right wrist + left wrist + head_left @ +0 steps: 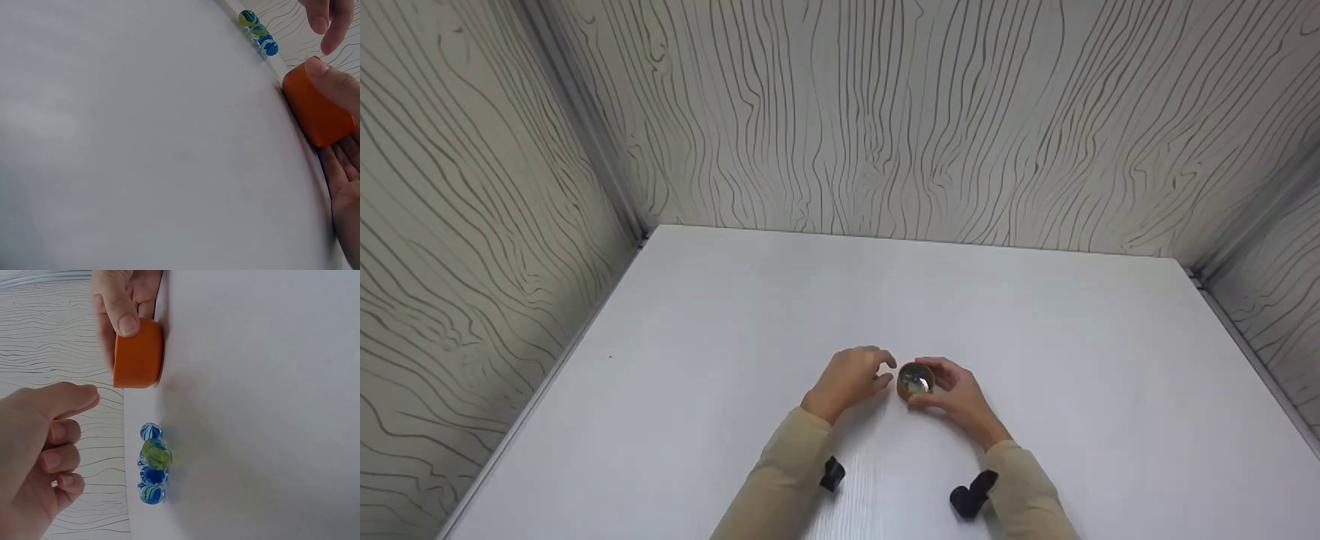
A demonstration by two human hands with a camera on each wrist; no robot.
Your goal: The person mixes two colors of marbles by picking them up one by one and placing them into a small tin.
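Observation:
A small orange bowl (138, 354) stands upright on the white table, with a glassy shine inside it in the head view. My right hand (960, 394) grips it from the right, thumb on the near wall and fingers round the far side. Just left of the bowl hovers my left hand (849, 381), its thumb and index finger apart and nothing between them. Several glass marbles (153, 464), blue, white and yellow-green, lie bunched on the table near the left hand in the left wrist view. They also show beyond the bowl in the right wrist view; the left hand hides them in the head view.
The white table (697, 315) meets a wood-grain patterned wall (870, 112) at the back, with similar panels at both sides. Black wrist cameras (971, 495) jut from the beige sleeves (784, 469) over the near part of the table.

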